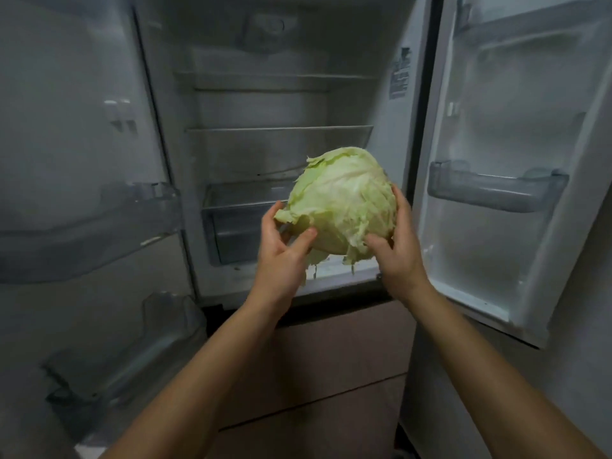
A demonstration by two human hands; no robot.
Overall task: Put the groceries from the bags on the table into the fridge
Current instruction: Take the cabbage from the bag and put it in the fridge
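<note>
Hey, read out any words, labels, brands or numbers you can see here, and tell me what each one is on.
The sticker on the right inner wall of the fridge: printed lines, too blurred to read.
Nothing else: no text shows on the cabbage, gripped by the left hand and right hand, nor on the door bin.

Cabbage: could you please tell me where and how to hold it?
Cup the cabbage by its firm round body, from its two sides, as the left hand and right hand do. It looks too wide for one hand, and the loose leaves hanging below would likely tear.
</note>
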